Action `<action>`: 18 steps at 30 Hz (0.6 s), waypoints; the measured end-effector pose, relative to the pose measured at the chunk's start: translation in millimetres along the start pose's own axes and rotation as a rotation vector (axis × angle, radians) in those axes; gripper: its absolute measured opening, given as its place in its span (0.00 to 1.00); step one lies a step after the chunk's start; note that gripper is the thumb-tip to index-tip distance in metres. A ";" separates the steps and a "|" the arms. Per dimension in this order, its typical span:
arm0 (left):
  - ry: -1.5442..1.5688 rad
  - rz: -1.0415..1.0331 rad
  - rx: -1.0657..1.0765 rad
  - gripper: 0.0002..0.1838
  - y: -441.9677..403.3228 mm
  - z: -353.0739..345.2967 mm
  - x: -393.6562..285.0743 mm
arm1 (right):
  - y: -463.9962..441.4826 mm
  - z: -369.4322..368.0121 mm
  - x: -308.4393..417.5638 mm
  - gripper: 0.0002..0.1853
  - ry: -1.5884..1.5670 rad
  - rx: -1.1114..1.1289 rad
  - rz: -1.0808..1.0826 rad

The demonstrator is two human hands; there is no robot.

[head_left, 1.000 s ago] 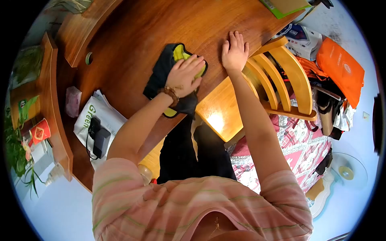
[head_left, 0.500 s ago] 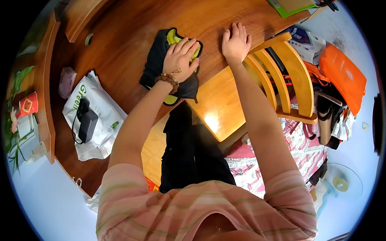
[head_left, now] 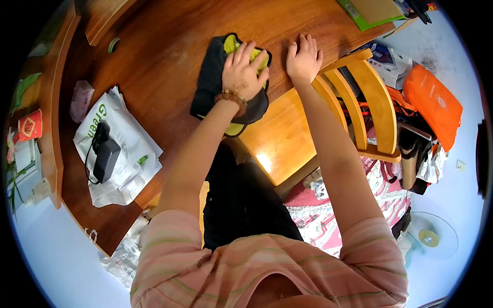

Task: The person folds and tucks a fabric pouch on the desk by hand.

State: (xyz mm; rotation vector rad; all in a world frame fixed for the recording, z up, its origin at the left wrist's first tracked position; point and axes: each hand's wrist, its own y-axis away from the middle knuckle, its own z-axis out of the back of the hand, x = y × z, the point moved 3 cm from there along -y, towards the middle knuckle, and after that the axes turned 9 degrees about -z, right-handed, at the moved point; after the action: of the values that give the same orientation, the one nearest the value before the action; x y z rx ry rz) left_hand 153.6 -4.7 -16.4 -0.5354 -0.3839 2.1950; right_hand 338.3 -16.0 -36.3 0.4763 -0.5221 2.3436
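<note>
My left hand (head_left: pixel 244 74) lies palm down with its fingers spread on a black and yellow-green cloth (head_left: pixel 205 87). The cloth looks folded, with dark edging, and rests on the brown wooden desk (head_left: pixel 159 61) near its front edge. A beaded bracelet is on my left wrist. Flat on the desk's edge, my right hand (head_left: pixel 304 59) holds nothing, its fingers stretched out. It is to the right of the cloth and apart from it. The part of the cloth beneath my left palm is hidden.
A white plastic bag (head_left: pixel 123 172) with a black power adapter (head_left: pixel 106 160) on it lies at the left. A wooden chair (head_left: pixel 280 136) stands against the desk's front. An orange bag (head_left: pixel 434 108) is at the right, and a green-edged folder (head_left: pixel 370 13) sits at the far right corner.
My left hand and the cloth under it have slid to the right along the desk, closer to my right hand. My right hand stays at the desk's edge. The view has shifted slightly.
</note>
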 end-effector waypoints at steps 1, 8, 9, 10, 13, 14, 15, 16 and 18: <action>-0.042 0.025 -0.002 0.25 -7.3 -4.7 8.2 | -0.8 0.8 -0.9 0.29 -0.008 0.004 -0.009; -0.204 0.140 -0.022 0.27 -47.0 -25.2 45.2 | -0.2 1.8 -1.2 0.28 -0.010 -0.025 0.001; -0.139 0.098 -0.003 0.29 -38.4 -21.3 32.0 | -1.1 1.0 -0.2 0.28 -0.019 -0.023 0.001; -0.103 0.063 0.040 0.29 -27.3 -19.3 16.5 | -1.2 1.1 -0.2 0.28 -0.021 -0.025 0.000; 0.075 -0.037 0.043 0.28 -2.9 -4.6 -9.2 | -0.1 1.9 0.4 0.28 -0.030 -0.036 0.001; 0.075 -0.051 0.011 0.28 -5.4 -2.2 -5.5 | -0.1 1.2 -0.4 0.28 -0.030 -0.028 -0.004; 0.015 -0.086 0.019 0.28 -9.9 -4.8 4.4 | -0.8 1.5 -1.2 0.28 -0.027 -0.019 -0.008; -0.053 -0.011 0.078 0.28 -20.5 -3.9 14.7 | -1.4 3.2 -0.2 0.28 -0.024 -0.021 -0.008; -0.145 0.072 0.009 0.28 -35.7 -14.9 44.6 | -0.9 4.0 0.6 0.28 -0.022 0.007 -0.025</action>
State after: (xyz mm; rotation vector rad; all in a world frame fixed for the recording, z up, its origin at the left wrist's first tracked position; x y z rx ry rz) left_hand 159.0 53.5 -24.4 -0.3913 -0.4367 2.3119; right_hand 339.2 -17.0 -32.4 0.5096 -0.5156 2.3189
